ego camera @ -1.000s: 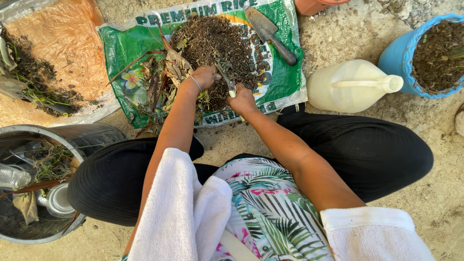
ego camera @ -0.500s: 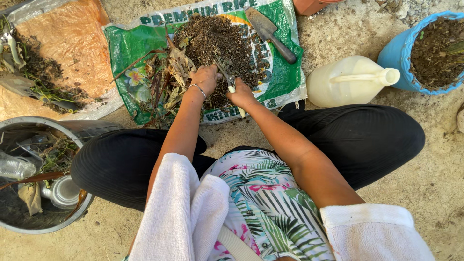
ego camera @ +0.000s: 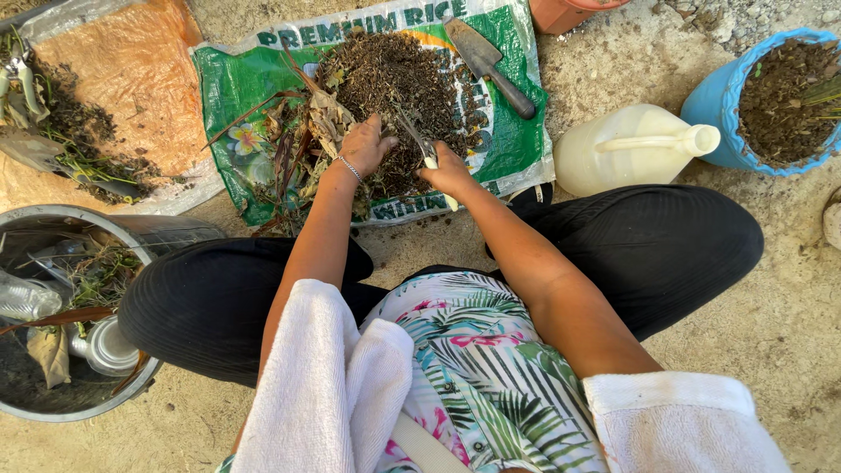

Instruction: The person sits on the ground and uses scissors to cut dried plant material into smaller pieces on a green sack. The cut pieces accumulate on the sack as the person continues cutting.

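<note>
A green plastic sack [ego camera: 236,88] lies flat on the ground with a heap of dark soil and plant bits [ego camera: 394,79] on it. My left hand [ego camera: 366,144] rests on dried leaves [ego camera: 320,118] at the heap's near edge, a thin bracelet on its wrist. My right hand [ego camera: 448,171] grips scissors [ego camera: 419,140], whose blades point up into the heap beside the left hand.
A trowel [ego camera: 491,63] lies on the sack's far right. A cream jug [ego camera: 635,149] and a blue pot of soil [ego camera: 780,96] stand to the right. An orange sack with plant scraps [ego camera: 123,79] lies left, above a metal basin of rubbish [ego camera: 53,324].
The view has shifted slightly. My left hand has moved a little deeper into the dried leaves; my right hand keeps hold of the scissors close by it.
</note>
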